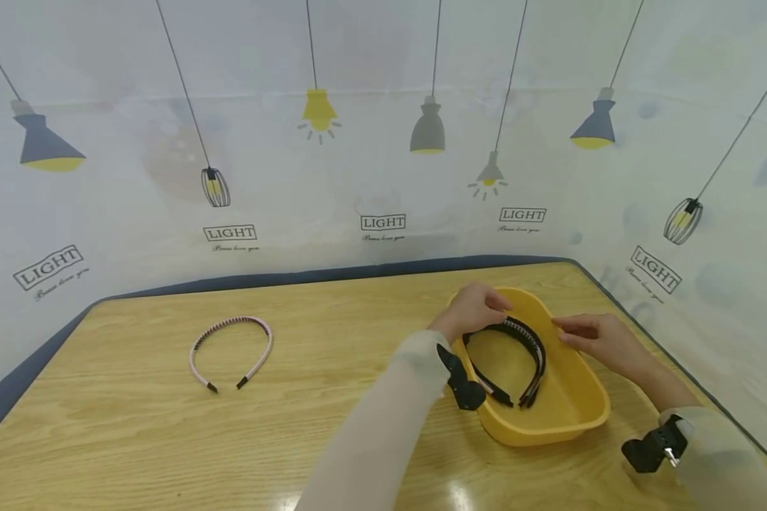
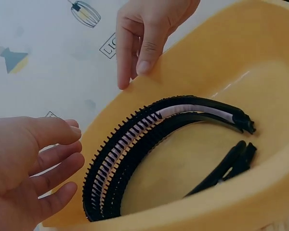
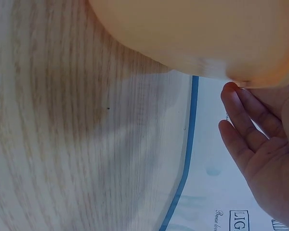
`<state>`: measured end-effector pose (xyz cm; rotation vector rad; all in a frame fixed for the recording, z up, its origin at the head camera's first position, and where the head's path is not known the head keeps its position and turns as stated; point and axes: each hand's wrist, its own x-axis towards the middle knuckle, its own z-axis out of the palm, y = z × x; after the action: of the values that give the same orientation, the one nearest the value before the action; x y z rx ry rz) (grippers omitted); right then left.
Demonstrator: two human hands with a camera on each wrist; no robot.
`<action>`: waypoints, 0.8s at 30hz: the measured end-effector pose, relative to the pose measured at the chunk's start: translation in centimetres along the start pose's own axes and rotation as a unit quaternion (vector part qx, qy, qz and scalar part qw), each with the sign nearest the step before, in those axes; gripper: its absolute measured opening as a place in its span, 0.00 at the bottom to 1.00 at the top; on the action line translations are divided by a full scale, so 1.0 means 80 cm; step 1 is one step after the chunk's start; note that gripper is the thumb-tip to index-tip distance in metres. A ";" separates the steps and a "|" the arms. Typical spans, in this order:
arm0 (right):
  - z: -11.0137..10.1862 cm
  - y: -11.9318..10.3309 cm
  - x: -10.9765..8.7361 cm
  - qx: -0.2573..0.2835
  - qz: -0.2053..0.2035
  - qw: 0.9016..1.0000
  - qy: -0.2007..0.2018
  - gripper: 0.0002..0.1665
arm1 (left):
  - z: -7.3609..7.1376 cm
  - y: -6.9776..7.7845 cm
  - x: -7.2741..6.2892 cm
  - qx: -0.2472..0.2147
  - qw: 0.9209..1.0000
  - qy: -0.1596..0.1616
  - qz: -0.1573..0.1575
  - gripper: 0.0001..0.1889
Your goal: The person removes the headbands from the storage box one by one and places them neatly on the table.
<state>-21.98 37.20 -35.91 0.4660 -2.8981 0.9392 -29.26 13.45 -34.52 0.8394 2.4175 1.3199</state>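
Note:
A yellow plastic basin point(image 1: 575, 420) stands on the right of the wooden table point(image 1: 332, 341). Inside it lie black toothed headbands point(image 1: 525, 333), one with a pale striped band, stacked together. My left hand point(image 1: 476, 309) hovers at the basin's far left rim, fingers loosely curved and holding nothing; in the left wrist view this hand point(image 2: 38, 163) is just clear of the headbands point(image 2: 135, 134). My right hand point(image 1: 597, 339) has straight fingers resting on the right rim, with the fingertips point(image 2: 143, 65) on the basin's edge point(image 2: 207, 57). The right wrist view has the basin's underside point(image 3: 192, 33) and the right hand point(image 3: 260, 139).
A pink headband point(image 1: 233, 321) lies alone on the left of the table, ends toward me. A white curtain printed with lamps point(image 1: 383, 177) closes off the back and right sides. The table's dark-trimmed edge point(image 3: 188, 144) runs close to the basin on the right.

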 end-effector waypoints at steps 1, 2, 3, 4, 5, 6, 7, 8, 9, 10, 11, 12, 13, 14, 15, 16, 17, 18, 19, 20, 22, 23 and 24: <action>0.000 0.000 -0.001 0.001 -0.001 1.000 0.001 0.22 | 0.001 0.001 0.001 -0.002 1.000 0.002 -0.003 0.10; -0.001 0.000 -0.001 0.001 -0.001 1.000 0.002 0.22 | 0.003 0.002 0.001 -0.003 1.000 0.003 -0.006 0.10; -0.001 0.000 -0.001 0.000 -0.003 1.000 0.004 0.22 | 0.004 0.002 0.002 -0.003 1.000 0.004 -0.007 0.10; -0.001 0.000 -0.001 -0.001 -0.005 1.000 0.006 0.22 | 0.006 0.003 0.003 -0.003 1.000 0.006 -0.008 0.11; -0.001 -0.001 -0.001 -0.001 -0.006 1.000 0.007 0.22 | 0.007 0.003 0.003 -0.004 1.000 0.007 -0.009 0.11; -0.001 -0.001 -0.002 -0.001 -0.008 1.000 0.009 0.22 | 0.008 0.003 0.004 -0.002 1.000 0.010 -0.009 0.11; 0.000 -0.001 -0.002 0.000 -0.010 1.000 0.010 0.21 | 0.010 0.004 0.005 0.002 1.000 0.014 -0.009 0.11; 0.000 -0.002 -0.002 -0.001 -0.012 1.000 0.012 0.21 | 0.011 0.004 0.006 0.005 1.000 0.017 -0.008 0.11; -0.001 -0.002 -0.002 -0.001 -0.013 1.000 0.013 0.21 | 0.013 0.005 0.007 0.008 1.000 0.022 -0.009 0.11; -0.001 -0.002 -0.001 -0.001 -0.013 1.000 0.013 0.21 | 0.014 0.005 0.007 0.012 1.000 0.027 -0.010 0.11; -0.001 -0.002 -0.001 0.000 -0.013 1.000 0.013 0.21 | 0.015 0.006 0.008 0.016 0.999 0.030 -0.008 0.11; -0.001 -0.003 -0.001 0.002 -0.012 1.000 0.013 0.21 | 0.017 0.007 0.009 0.021 0.999 0.034 -0.009 0.11; -0.001 -0.003 -0.001 0.001 -0.012 1.000 0.012 0.21 | 0.018 0.008 0.010 0.025 0.999 0.037 -0.010 0.11; -0.001 -0.003 -0.001 0.002 -0.011 1.000 0.012 0.22 | 0.019 0.009 0.011 0.026 0.999 0.040 -0.011 0.11; -0.001 -0.002 -0.001 0.003 -0.010 1.000 0.012 0.21 | 0.020 0.010 0.012 0.027 0.999 0.041 -0.013 0.11; -0.001 -0.002 -0.001 0.003 -0.010 1.000 0.012 0.21 | 0.022 0.010 0.014 0.030 0.999 0.043 -0.015 0.10; -0.001 -0.002 -0.001 0.003 -0.009 1.000 0.013 0.21 | 0.023 0.011 0.015 0.031 0.998 0.043 -0.018 0.10; -0.001 -0.001 -0.001 0.003 -0.010 1.000 0.013 0.21 | 0.024 0.011 0.017 0.032 0.998 0.043 -0.023 0.10; 0.000 -0.001 -0.001 0.004 -0.009 1.000 0.014 0.21 | 0.024 0.011 0.019 0.037 0.998 0.043 -0.024 0.10; 0.000 -0.001 -0.001 0.003 -0.008 1.000 0.015 0.21 | 0.025 0.012 0.021 0.043 0.998 0.043 -0.025 0.10; 0.000 0.000 -0.001 0.003 -0.005 1.000 0.016 0.21 | 0.025 0.012 0.025 0.057 0.997 0.042 -0.029 0.10; 0.000 0.001 -0.002 0.004 -0.002 1.000 0.017 0.21 | 0.025 0.012 0.026 0.062 0.997 0.041 -0.030 0.10; 0.000 0.001 -0.002 0.005 -0.001 1.000 0.017 0.21 | 0.025 0.012 0.028 0.068 0.996 0.040 -0.031 0.10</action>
<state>-21.85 37.36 -35.97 0.4485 -2.8640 0.9524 -29.73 16.57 -34.74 0.7529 2.5967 1.2001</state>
